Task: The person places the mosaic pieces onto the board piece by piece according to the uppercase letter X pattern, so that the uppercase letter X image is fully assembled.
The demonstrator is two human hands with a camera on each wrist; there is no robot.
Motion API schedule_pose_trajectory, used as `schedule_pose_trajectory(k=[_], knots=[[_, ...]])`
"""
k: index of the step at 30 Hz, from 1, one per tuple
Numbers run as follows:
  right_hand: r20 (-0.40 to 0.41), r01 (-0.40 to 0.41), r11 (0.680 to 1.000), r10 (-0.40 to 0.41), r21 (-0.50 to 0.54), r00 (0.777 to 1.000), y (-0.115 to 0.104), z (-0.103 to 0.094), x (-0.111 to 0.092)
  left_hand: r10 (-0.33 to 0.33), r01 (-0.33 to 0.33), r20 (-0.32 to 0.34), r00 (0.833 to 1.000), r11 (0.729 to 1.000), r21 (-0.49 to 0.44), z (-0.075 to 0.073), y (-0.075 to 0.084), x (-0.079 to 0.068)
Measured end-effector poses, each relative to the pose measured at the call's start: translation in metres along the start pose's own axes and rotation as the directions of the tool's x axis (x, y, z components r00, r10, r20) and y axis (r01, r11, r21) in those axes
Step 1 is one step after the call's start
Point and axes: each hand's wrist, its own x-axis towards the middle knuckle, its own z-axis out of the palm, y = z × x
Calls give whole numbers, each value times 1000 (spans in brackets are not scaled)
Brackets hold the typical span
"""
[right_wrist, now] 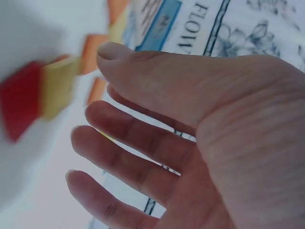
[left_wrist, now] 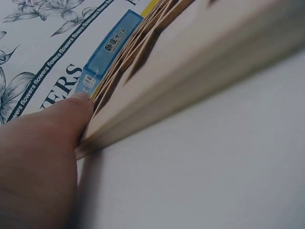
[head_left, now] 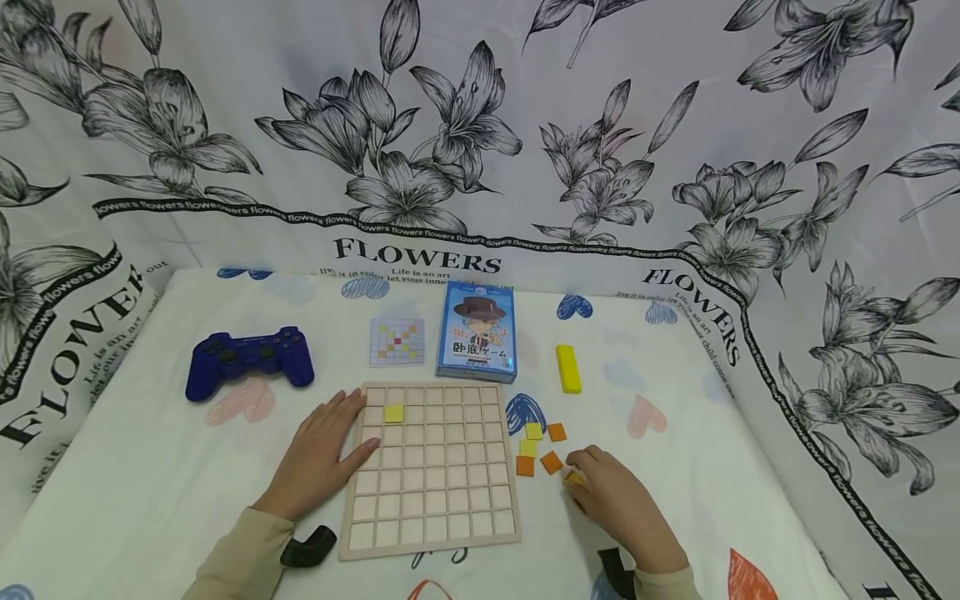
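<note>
A light wooden grid board (head_left: 435, 553) lies flat, with one yellow square tile (head_left: 393, 413) in an upper-left cell. My left hand (head_left: 318, 454) rests along its left edge, fingers extended and thumb over the frame; the left wrist view shows the thumb (left_wrist: 71, 114) against the rim. To the board's right, my right hand (head_left: 611, 496) hovers low over the cloth, beside loose orange tiles (head_left: 552, 462) and yellow tiles (head_left: 528, 448). The right wrist view shows its fingers spread, holding nothing, with a red tile (right_wrist: 21, 98) and a yellow tile (right_wrist: 59, 88) beyond the fingertips.
Behind the board stand a blue game box (head_left: 477, 333) and a small pattern card (head_left: 397, 342). A yellow bar (head_left: 568, 369) lies at the right rear. A blue game controller (head_left: 251, 360) sits at the left. Flower-printed cloth (head_left: 517, 200) hangs behind.
</note>
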Motion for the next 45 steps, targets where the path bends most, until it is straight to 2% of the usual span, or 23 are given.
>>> schedule_pose_trajectory(k=[5, 10, 14, 18, 26, 34, 40, 45], knots=[[-31, -72, 997, 71, -33, 997, 8, 7, -15, 2, -2, -9, 1000, 1000, -2, -3, 0, 3], [27, -172, 984, 173, -42, 985, 10, 10, -24, -2, 2, -8, 1000, 1000, -10, -6, 1, 5], [72, -203, 979, 203, -8, 976, 11, 12, -26, -6, 6, -3, 1000, 1000, -13, -6, 2, 5], [73, -214, 976, 211, 33, 975, 12, 15, -27, -6, 6, -3, 1000, 1000, -14, -6, 2, 4], [-10, -165, 984, 166, 64, 986, 15, 15, -38, -5, 5, 1, 1000, 1000, -10, -5, 2, 3], [-16, -157, 987, 158, 45, 987, 15, 4, -46, -2, 2, -2, 1000, 1000, 2, -4, 1, 1], [-107, -69, 996, 75, 62, 991, 12, -8, -37, 3, -3, 4, 1000, 1000, 1, -5, 2, 0], [-210, 79, 996, -67, 52, 975, 11, -11, -20, 2, -2, 21, 1000, 1000, -2, -5, 3, 0]])
